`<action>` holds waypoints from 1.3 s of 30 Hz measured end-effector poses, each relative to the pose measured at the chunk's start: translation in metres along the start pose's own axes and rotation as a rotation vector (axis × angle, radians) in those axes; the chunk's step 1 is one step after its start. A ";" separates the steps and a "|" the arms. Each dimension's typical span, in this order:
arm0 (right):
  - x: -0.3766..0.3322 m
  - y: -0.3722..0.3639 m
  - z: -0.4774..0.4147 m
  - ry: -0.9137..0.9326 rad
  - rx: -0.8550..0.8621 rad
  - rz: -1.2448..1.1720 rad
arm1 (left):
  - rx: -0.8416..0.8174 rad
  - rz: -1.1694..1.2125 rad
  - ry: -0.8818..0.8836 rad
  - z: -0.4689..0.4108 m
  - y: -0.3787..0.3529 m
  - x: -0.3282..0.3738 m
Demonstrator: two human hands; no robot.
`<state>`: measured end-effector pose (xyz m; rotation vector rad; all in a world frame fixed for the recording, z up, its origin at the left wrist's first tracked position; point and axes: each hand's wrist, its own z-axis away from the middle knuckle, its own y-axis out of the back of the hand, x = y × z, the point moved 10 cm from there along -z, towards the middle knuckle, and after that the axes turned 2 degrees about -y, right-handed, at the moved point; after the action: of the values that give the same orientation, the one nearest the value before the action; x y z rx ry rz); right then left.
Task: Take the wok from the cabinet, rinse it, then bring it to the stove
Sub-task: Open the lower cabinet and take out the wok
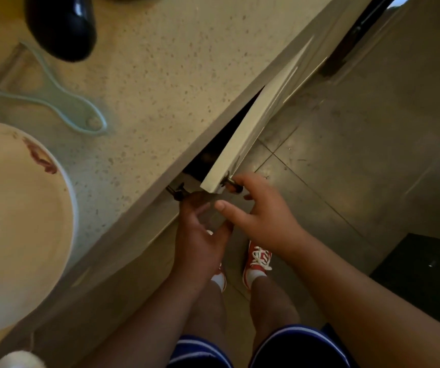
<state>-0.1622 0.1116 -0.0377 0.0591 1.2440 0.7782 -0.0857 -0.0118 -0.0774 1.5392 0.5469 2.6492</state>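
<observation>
The wok is not seen; the cabinet interior behind the ajar right door is dark and unreadable. That door's dark handle is grasped by the fingers of the right hand, thumb spread. The left hand is held loosely curled just below the left door's handle; whether it touches cannot be told. Open tiled floor lies beyond the door's edge. On the counter, a plate, peeler and eggplant are cut off or blurred. No writing is legible.
</observation>
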 end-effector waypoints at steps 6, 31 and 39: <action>0.018 0.019 0.026 -0.066 0.075 0.009 | -0.211 -0.211 -0.047 0.008 -0.024 0.008; 0.024 0.085 0.065 -0.101 -0.094 1.073 | -0.635 -0.272 -0.194 0.030 -0.159 0.020; 0.017 0.119 0.089 0.161 0.256 0.819 | -0.494 -0.288 -0.460 -0.032 -0.185 0.129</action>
<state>-0.1425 0.2422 0.0320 0.7641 1.4744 1.3339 -0.2064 0.1780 -0.0424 1.6644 0.0658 1.9279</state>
